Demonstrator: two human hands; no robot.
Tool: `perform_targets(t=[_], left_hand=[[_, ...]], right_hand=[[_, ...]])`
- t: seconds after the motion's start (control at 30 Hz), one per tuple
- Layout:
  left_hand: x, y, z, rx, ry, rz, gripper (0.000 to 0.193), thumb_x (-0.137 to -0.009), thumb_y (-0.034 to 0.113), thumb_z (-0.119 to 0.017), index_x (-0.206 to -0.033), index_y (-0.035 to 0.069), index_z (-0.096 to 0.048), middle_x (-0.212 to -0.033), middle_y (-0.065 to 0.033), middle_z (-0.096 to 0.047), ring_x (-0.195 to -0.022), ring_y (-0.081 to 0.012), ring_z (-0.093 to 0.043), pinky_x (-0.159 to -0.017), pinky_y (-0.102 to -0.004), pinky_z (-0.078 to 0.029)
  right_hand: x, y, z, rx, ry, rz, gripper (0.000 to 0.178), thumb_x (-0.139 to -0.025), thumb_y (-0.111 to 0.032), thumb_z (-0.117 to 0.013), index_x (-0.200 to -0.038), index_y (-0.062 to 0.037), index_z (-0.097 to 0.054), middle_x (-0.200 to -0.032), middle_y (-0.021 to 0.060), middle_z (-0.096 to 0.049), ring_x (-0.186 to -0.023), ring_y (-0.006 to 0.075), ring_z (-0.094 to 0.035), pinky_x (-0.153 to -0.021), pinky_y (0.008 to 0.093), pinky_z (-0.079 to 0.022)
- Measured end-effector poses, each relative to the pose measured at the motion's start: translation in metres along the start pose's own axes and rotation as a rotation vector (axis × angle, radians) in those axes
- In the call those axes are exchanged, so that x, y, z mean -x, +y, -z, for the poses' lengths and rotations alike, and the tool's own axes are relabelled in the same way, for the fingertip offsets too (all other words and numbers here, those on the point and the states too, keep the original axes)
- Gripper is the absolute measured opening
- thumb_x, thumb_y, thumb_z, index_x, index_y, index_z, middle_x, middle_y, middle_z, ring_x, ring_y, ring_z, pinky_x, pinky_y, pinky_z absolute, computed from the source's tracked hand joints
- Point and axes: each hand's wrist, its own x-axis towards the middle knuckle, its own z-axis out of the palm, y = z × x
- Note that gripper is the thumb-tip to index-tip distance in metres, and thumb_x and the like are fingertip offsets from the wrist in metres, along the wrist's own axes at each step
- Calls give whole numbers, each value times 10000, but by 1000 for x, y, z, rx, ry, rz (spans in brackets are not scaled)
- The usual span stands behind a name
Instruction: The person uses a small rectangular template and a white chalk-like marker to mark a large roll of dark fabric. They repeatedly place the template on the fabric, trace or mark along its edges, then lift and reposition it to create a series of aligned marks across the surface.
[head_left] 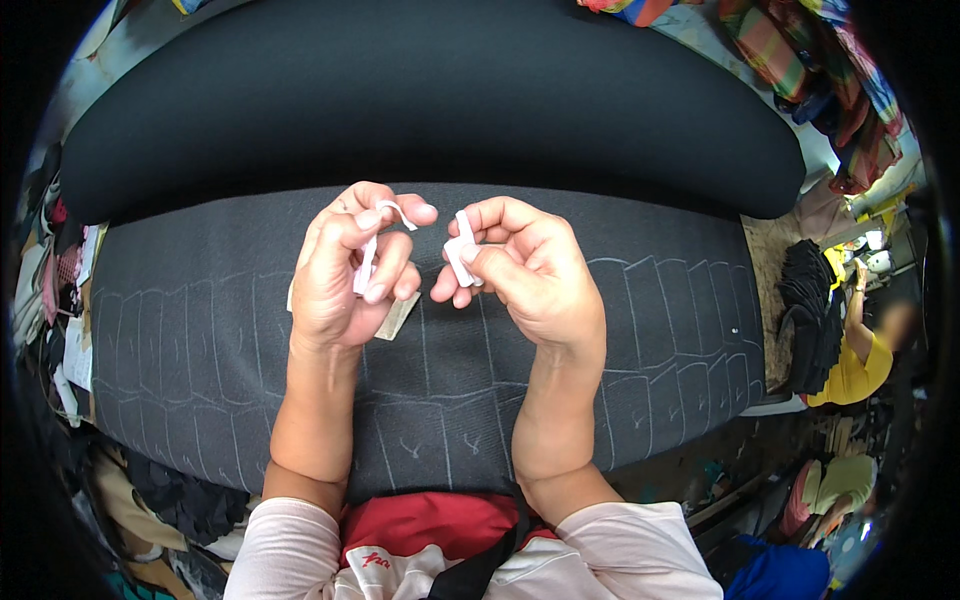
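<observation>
Both my hands are raised over dark grey fabric [455, 350] marked with pale pattern outlines. My left hand [345, 260] has its fingers bent around a thin white strip [369, 262], with a curved end near the fingertips. Between the thumb and fingers of my right hand [535, 265] is a small white piece [461, 255], flat and narrow; its exact kind cannot be made out. The hands are a short way apart. Under my left hand lies a flat beige piece [398, 317], partly hidden by the hand.
A thick black fabric roll [430, 95] spans the far side of the table. Stacked black cut pieces [805, 315] lie at the right, near a person in yellow [860, 370]. Cloth and papers crowd the left edge [60, 300]. Plaid bags [775, 50] stand at the far right.
</observation>
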Motion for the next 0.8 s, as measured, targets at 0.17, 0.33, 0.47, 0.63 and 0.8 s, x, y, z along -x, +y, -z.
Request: perform_targets(t=[0.17, 0.33, 0.47, 0.63, 0.8], left_hand=[[-1, 3, 5, 111, 17, 19, 115, -871, 74, -466, -912, 21, -560, -905, -172, -622, -393, -52, -398, -441, -237, -461], [-2, -2, 5, -34, 303, -9, 101, -860, 34, -487, -958, 46, -506, -808, -72, -538, -431, -50, -377, -457, -205, -406], [-5, 0, 6, -13, 257, 53, 92, -867, 98, -479, -912, 42, -536, -649, -17, -473, -450, -58, -389, -503, -244, -401], [-5, -4, 7, -265, 290, -11, 325, -930, 299, -490, -726, 48, -526, -538, 22, -391, -405, -60, -325, -399, -241, -341], [-7, -3, 3, -589, 382, -137, 411, -922, 240, -555, -538, 128, -459, -438, 51, -361, -377, -39, -306, -372, -207, -301]], right_hand=[[-2, 3, 2, -32, 0, 18, 124, -868, -7, -558, -963, 73, -572, -823, 169, -632, -725, 267, -681, -586, 314, -582], [-5, 6, 3, -143, -27, 5, 153, -890, -52, -554, -981, 70, -577, -842, 180, -639, -748, 289, -681, -609, 332, -588], [-7, 8, 2, -225, -4, 18, 167, -905, -69, -540, -994, 66, -581, -845, 171, -643, -721, 260, -678, -597, 318, -576], [-9, 11, -2, -155, 87, 91, 162, -895, -82, -574, -1001, 38, -597, -819, 129, -645, -611, 153, -629, -502, 221, -487], [-9, 12, -16, -107, 140, 177, 156, -849, -56, -639, -983, 22, -625, -752, 51, -617, -543, 47, -508, -471, 163, -400]])
